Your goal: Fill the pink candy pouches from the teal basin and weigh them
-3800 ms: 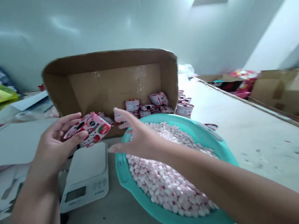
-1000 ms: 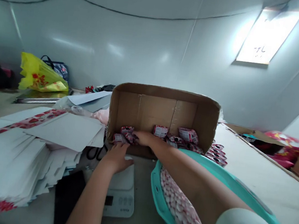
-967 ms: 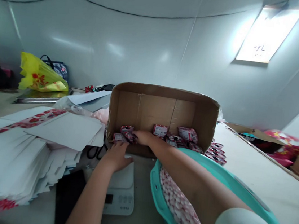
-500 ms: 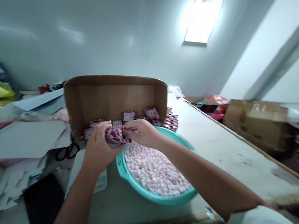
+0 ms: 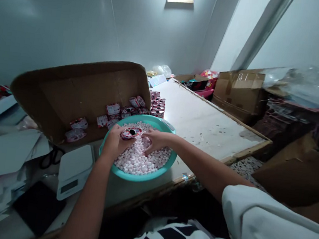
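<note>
My left hand (image 5: 113,143) is closed around a small red-and-white printed carton (image 5: 131,133) with a dark round opening facing up. The carton is held over the left part of a turquoise basin (image 5: 136,178). Small whitish-pink pellets (image 5: 139,163), like wrapped candies, fill the basin. Just right of the carton, my right hand (image 5: 157,140) reaches into the pellets, thumb and fingers curved and apart. Some of its fingertips are hidden among them. Behind the basin, a cardboard box (image 5: 54,95) lies with its open side toward me, holding several similar cartons (image 5: 113,109).
A white digital scale (image 5: 75,167) and black scissors (image 5: 52,156) lie left of the basin. White card sheets (image 5: 1,154) cover the far left. More cartons (image 5: 158,105) stand in rows behind the basin. Larger cardboard boxes (image 5: 238,90) stand beyond the table's right edge.
My right hand has left the carton's opening and moved down into the pellets. My left hand has brought the carton down and over the basin. The camera view has turned and tilted downward.
</note>
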{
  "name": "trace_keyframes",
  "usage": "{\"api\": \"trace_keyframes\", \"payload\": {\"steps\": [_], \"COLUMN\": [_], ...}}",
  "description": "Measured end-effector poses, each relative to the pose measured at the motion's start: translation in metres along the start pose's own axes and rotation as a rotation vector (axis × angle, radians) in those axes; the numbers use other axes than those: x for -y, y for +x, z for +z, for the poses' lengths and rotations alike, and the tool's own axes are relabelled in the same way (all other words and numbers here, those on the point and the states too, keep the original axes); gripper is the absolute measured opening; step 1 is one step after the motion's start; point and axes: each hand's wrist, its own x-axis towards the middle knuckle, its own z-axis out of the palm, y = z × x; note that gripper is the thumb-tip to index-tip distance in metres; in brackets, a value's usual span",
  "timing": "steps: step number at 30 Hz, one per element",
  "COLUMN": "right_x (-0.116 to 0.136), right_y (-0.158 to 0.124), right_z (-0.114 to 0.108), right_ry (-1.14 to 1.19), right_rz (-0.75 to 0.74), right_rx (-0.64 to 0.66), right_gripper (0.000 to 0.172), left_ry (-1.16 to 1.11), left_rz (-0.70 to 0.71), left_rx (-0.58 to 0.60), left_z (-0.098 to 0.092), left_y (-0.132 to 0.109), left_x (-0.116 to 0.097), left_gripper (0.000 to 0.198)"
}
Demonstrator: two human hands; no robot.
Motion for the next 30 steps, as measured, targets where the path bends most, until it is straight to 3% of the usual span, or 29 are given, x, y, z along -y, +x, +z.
{"api": "trace_keyframes", "payload": {"steps": [6,10,15,20,26,30], "right_x": [-0.002,-0.002,0.005,0.035,0.066,0.072], "right_y": [0.005,0.012,0.009,0.004,0.016,0.016], "right_z": [-0.001,-0.004,-0.042,-0.076,-0.081,-0.086], "right_ry": [0.033,0.021,-0.042,-0.093,-0.134,-0.126], "right_rz": [-0.099,-0.088,-0.06,-0.165,-0.151,-0.132], "right_rx": [-0.082,-0.154,-0.24,-0.202,-0.068,-0.074], "right_gripper": [0.072,0.052,0.032,0.033,0.058,0.053], "left_ry": [0.006,-0.024,-0.015,0.049,0.108,0.114], "left_rz": [0.009,0.051,0.063,0.035,0.012,0.028], "left_rx": [0.041,0.076,0.146,0.117,0.049,0.053], "left_z": [0.002,-0.001,-0.005,-0.001,0.001,0.001], "left_y": [0.001,0.002,-0.001,0.001,0.005,0.006], "left_x": [-0.002,0.002,-0.001,-0.008,-0.011,-0.01], "left_gripper": [0.037,0.039,0.035,0.033,0.019,0.019]}}
